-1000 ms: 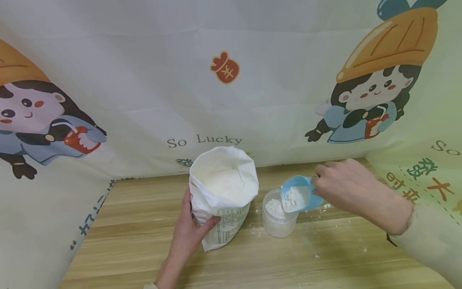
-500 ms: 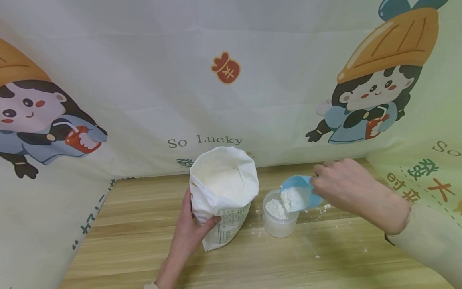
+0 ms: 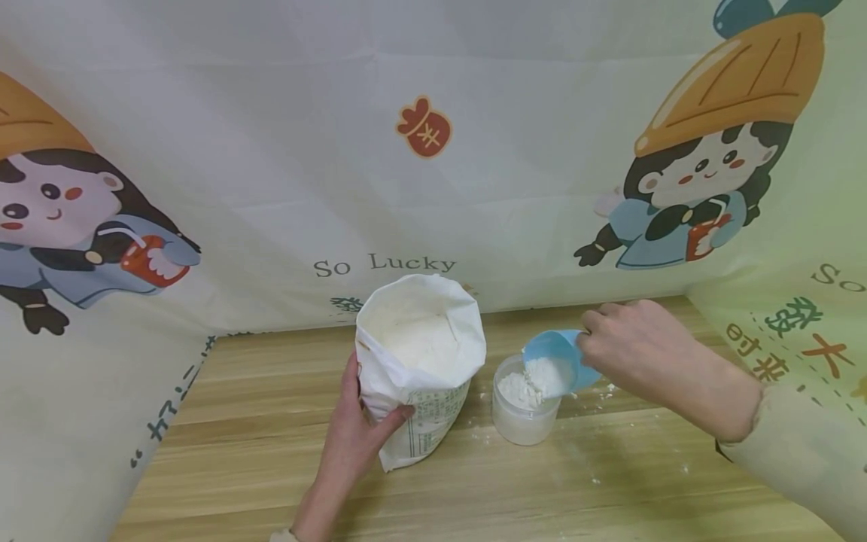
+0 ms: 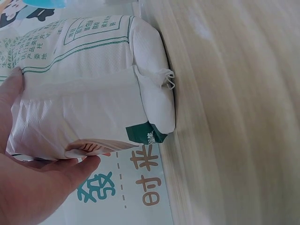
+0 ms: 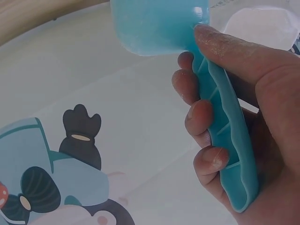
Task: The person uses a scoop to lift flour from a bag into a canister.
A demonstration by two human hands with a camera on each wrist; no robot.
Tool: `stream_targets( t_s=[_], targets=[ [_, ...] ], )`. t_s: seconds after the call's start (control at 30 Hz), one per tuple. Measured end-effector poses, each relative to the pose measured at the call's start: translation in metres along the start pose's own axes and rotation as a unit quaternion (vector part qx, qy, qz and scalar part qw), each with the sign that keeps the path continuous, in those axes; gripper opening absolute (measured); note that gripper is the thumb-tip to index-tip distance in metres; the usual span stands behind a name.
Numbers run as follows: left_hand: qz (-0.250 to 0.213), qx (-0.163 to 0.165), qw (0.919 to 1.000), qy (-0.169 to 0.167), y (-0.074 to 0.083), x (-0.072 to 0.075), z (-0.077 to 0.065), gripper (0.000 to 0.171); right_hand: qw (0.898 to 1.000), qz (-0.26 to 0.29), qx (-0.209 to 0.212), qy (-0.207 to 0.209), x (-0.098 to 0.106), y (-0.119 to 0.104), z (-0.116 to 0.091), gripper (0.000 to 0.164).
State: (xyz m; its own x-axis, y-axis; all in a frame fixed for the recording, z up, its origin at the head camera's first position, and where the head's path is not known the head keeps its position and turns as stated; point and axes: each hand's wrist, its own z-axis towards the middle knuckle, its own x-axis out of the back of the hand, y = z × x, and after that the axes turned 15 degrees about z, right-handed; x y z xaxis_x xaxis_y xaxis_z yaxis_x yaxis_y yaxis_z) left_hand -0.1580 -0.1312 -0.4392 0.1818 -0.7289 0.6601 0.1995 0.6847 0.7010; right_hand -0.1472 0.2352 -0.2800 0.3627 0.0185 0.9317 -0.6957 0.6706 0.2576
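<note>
My left hand (image 3: 362, 429) grips the side of a white woven bag (image 3: 440, 421), thumb on its printed front and fingers around the far side. The open-topped bag stands on the table with white powder (image 3: 427, 342) inside. In my right hand (image 3: 633, 346) is a blue scoop (image 5: 159, 23), its ridged handle (image 5: 225, 126) wrapped by the fingers in the right wrist view. The scoop tilts over the rim of a clear round jar (image 3: 524, 425), and powder in it meets the heap of powder (image 3: 518, 390) at the jar's mouth. White dust marks the right thumb.
The wood-grain table (image 3: 250, 452) has powder specks (image 3: 596, 480) scattered around and to the right of the jar. A printed cloth wall (image 3: 284, 150) rises close behind the bag, with further cloth at both sides.
The right hand and scoop have shifted slightly left, and the scoop has tipped further into the jar. Powder has slid toward the scoop's lip. The left hand and bag stay put.
</note>
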Motion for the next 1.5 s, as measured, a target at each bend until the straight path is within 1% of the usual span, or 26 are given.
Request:
stream_targets(
  t_s=[0.27,0.5,0.6,0.7,0.83,0.93,1.07,1.17,1.3,1.4,1.5],
  targets=[
    [0.001,0.0,1.0,-0.001,0.0,0.0,0.0,0.117,1.0,-0.012,0.008,-0.004,0.003,-0.001,0.002,0.025],
    [-0.002,0.0,1.0,-0.003,0.0,0.001,0.0,0.116,1.0,-0.025,0.015,0.002,0.005,0.001,0.003,0.025],
    [-0.005,0.001,1.0,-0.004,0.0,0.002,0.0,0.116,1.0,-0.022,0.016,0.001,0.005,0.001,0.003,0.025],
    [-0.004,0.001,1.0,-0.004,-0.001,0.003,0.0,0.116,1.0,-0.009,0.012,0.01,0.005,0.003,0.002,0.021],
    [-0.003,-0.001,1.0,-0.003,-0.001,0.004,0.001,0.116,0.999,0.015,-0.004,0.027,0.006,0.008,-0.002,0.02],
    [-0.003,-0.003,1.0,-0.002,0.0,0.004,0.001,0.116,0.998,0.043,-0.029,0.033,0.006,0.013,-0.009,0.023],
    [-0.002,-0.005,1.0,-0.001,0.0,0.004,0.001,0.116,0.992,0.096,-0.075,0.029,0.006,0.021,-0.02,0.022],
    [-0.003,-0.004,1.0,-0.002,-0.001,0.004,0.001,0.117,0.987,0.122,-0.098,0.031,0.005,0.027,-0.028,0.019],
    [-0.006,-0.003,1.0,-0.003,-0.001,0.004,0.001,0.116,0.982,0.146,-0.115,0.039,0.006,0.032,-0.037,0.019],
    [-0.003,-0.001,1.0,-0.004,-0.001,0.004,0.001,0.116,0.976,0.167,-0.13,0.046,0.01,0.034,-0.041,0.024],
    [-0.003,0.0,1.0,-0.004,-0.001,0.004,0.001,0.116,0.974,0.172,-0.132,0.067,0.014,0.035,-0.041,0.026]
  ],
)
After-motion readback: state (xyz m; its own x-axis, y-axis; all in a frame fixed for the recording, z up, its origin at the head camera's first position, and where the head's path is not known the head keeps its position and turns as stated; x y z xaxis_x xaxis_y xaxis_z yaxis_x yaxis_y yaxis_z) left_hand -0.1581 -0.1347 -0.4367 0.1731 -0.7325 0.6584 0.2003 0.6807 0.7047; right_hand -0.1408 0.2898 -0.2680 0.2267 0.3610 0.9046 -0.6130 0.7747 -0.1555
